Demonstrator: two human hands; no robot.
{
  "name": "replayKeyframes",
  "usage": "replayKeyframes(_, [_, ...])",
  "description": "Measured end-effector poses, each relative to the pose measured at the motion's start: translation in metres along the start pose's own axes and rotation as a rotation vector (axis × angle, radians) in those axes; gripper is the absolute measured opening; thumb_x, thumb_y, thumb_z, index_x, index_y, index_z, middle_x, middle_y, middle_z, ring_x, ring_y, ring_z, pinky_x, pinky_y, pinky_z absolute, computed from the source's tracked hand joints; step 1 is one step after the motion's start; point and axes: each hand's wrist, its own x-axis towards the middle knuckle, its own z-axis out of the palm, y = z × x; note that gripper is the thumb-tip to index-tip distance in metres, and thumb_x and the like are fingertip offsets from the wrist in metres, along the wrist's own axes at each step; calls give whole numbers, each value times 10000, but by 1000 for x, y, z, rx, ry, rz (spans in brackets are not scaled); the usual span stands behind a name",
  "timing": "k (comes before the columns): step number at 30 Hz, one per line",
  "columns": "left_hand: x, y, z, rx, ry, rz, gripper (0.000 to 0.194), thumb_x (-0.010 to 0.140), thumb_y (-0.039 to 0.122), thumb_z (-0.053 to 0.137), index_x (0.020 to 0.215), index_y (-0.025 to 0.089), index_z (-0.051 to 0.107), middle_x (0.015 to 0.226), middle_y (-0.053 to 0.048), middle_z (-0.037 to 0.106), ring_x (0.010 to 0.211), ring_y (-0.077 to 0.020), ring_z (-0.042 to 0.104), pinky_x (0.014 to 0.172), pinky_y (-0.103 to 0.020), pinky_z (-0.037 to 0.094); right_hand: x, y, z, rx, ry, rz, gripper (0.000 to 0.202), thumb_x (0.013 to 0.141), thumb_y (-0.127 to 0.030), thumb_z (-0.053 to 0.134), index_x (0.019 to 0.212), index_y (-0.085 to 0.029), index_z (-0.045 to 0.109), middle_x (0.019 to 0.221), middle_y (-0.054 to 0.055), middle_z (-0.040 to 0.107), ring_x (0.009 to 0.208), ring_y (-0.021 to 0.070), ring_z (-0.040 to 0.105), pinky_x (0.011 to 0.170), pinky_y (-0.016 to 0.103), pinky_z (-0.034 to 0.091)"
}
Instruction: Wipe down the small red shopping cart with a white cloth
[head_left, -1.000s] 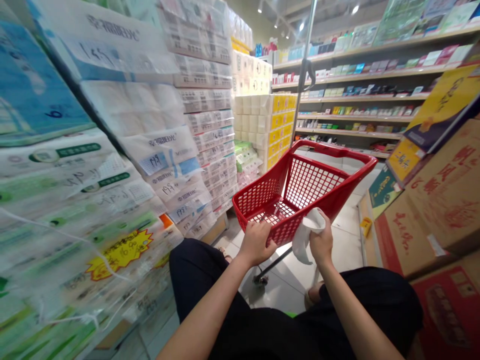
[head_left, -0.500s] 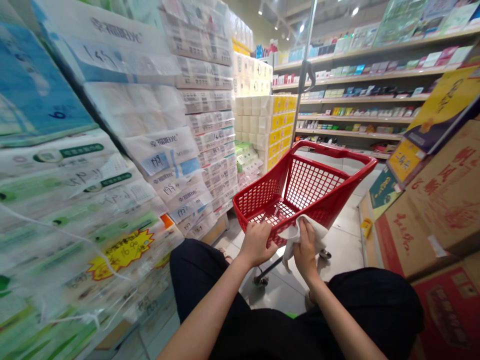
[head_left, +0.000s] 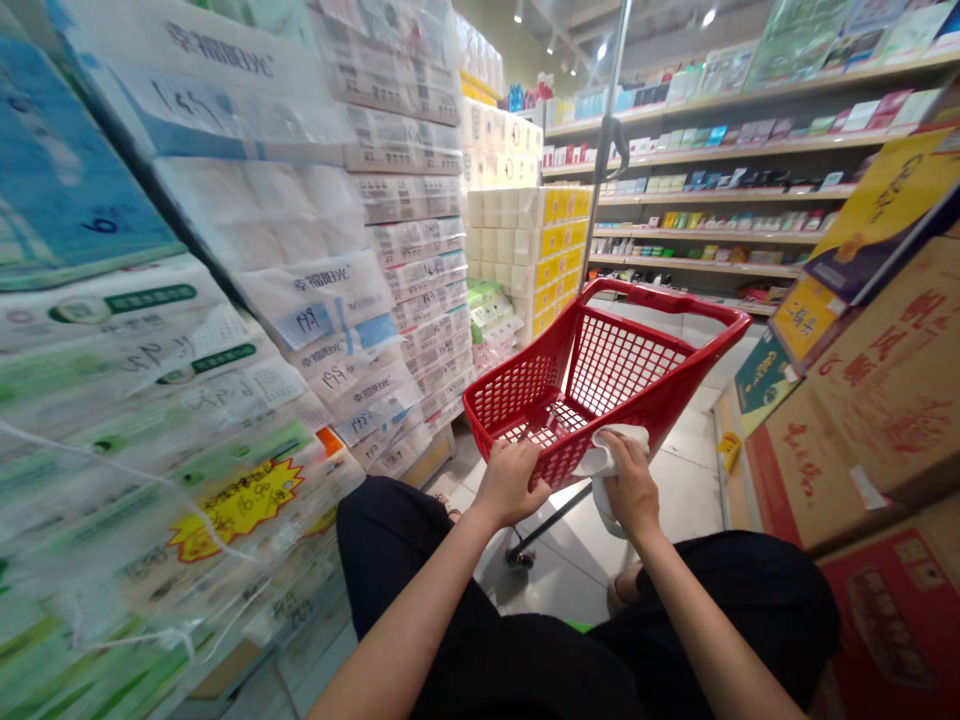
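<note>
A red plastic shopping basket (head_left: 645, 300) on wheels stands tilted in the aisle in front of me, with nothing visible inside. My left hand (head_left: 511, 482) grips its near rim. My right hand (head_left: 631, 487) presses a white cloth (head_left: 606, 462) against the basket's near right side. My knees in dark trousers are below the hands.
Stacked packs of toilet paper (head_left: 315, 260) with price tags fill the left side. Cardboard boxes (head_left: 862, 420) are piled on the right. Shelves of small goods (head_left: 720, 150) run along the back, and a metal pole (head_left: 604, 150) rises behind the basket. Pale floor tiles (head_left: 675, 500) lie underneath.
My right hand with the cloth went left along the basket's side, then came back a little to the right. The left hand kept its grip on the rim.
</note>
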Motion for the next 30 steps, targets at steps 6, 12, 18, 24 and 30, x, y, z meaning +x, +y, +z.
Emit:
replayKeyframes(6, [-2,2,2,8,24,4,138,740,243,514,870,213,481,869,-41,591,844,-225,537,850,-376,348,-17,-10,9,27,0,-28,695,763,-107,425,1435,-285,396,1379,72,489,1264,268,477,980,424,493])
replayKeyframes(12, [-4,3,1,15,17,-1,153,726,238,519,872,215,482,868,-44,592,849,-232,541,849,-380,345,-40,-13,16,-102,-78,-56,738,814,-105,412,1513,-294,269,1425,77,465,1242,262,517,835,362,570])
replayKeyframes(18, [-3,2,1,9,8,-4,175,723,234,522,894,211,494,878,-50,599,865,-237,544,859,-381,345,-25,-14,12,-173,-68,-147,753,799,-89,425,1512,-287,285,1358,72,536,1241,256,511,926,376,533])
replayKeyframes(24, [-2,2,2,21,11,-14,173,724,250,539,884,212,487,889,-47,592,874,-237,538,867,-378,347,-16,-22,4,-86,-131,-28,710,788,-113,452,1469,-293,361,1386,48,513,1198,225,548,839,311,559])
replayKeyframes(30, [-4,5,4,37,31,-20,175,724,254,545,882,211,486,879,-48,583,867,-236,533,862,-377,351,-34,-33,10,-27,-127,-34,741,827,-131,436,1530,-253,234,1458,76,446,1281,223,494,889,309,542])
